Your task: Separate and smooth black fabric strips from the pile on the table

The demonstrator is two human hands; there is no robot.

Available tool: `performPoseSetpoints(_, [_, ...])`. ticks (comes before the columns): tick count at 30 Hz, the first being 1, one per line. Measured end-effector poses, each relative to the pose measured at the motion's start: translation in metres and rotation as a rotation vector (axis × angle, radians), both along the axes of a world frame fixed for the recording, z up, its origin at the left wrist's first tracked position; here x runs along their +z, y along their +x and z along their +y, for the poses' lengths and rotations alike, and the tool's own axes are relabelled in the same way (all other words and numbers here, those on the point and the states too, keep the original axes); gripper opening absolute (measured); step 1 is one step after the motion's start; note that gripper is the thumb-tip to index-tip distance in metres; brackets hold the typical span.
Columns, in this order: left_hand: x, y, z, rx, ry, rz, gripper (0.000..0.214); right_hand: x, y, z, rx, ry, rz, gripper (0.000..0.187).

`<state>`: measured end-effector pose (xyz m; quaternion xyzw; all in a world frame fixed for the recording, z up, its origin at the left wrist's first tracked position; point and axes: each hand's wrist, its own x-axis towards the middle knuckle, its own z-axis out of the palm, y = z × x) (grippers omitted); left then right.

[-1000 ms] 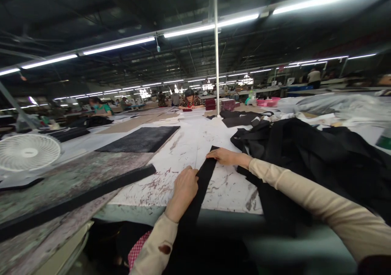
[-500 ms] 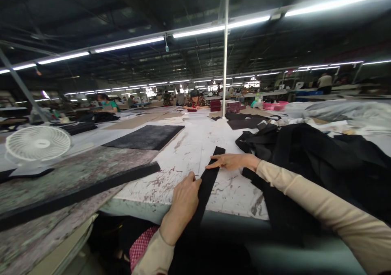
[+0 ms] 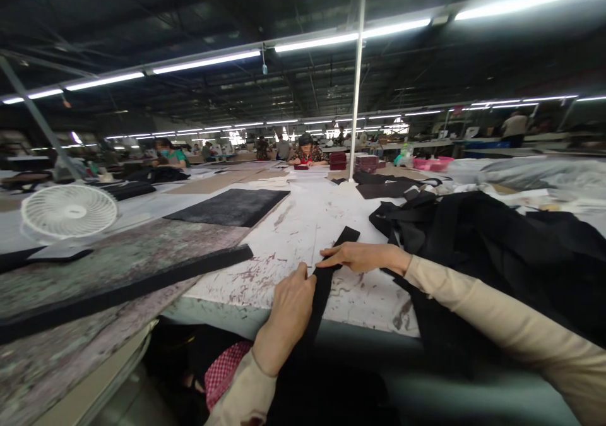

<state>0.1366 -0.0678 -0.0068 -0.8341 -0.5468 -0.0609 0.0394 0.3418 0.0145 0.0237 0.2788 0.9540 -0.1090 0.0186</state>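
Note:
A narrow black fabric strip lies on the white, stained table, running from its front edge away from me. My left hand is closed on the near part of the strip, its fingers pinching the left edge. My right hand lies across the strip farther along, fingers stretched flat on it and pointing left. Both sleeves are beige.
A heap of black cloth fills the table's right side. A long black strip rests on a mottled board at left, with a white fan behind it and a dark mat beyond. A pole rises ahead. Other workers sit at far tables.
My right hand has slid back along the strip toward me, leaving more of the far end showing. The left hand keeps its grip. The view has shifted slightly.

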Motion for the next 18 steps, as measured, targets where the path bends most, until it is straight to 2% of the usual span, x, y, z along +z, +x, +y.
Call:
performPoseSetpoints(5, [-0.001,-0.011,-0.011,0.098,-0.045,-0.177,0.033,0.005,-0.001,-0.01,-0.027,-0.025,-0.026,0.086])
performPoseSetpoints(9, [-0.002,-0.013,-0.016,0.175,-0.068,-0.287,0.024,-0.003,0.006,0.0,-0.071,-0.023,-0.026,0.091])
performPoseSetpoints(12, [-0.002,0.001,-0.001,0.169,-0.031,-0.227,0.025,-0.01,0.017,0.021,-0.119,0.061,-0.041,0.087])
performPoseSetpoints(15, [-0.004,0.022,0.023,0.108,0.004,-0.15,0.027,-0.011,0.024,0.04,-0.224,0.246,-0.094,0.078])
performPoseSetpoints(18, [-0.005,0.037,0.039,0.06,0.01,-0.136,0.028,-0.01,0.022,0.046,-0.278,0.36,-0.075,0.065])
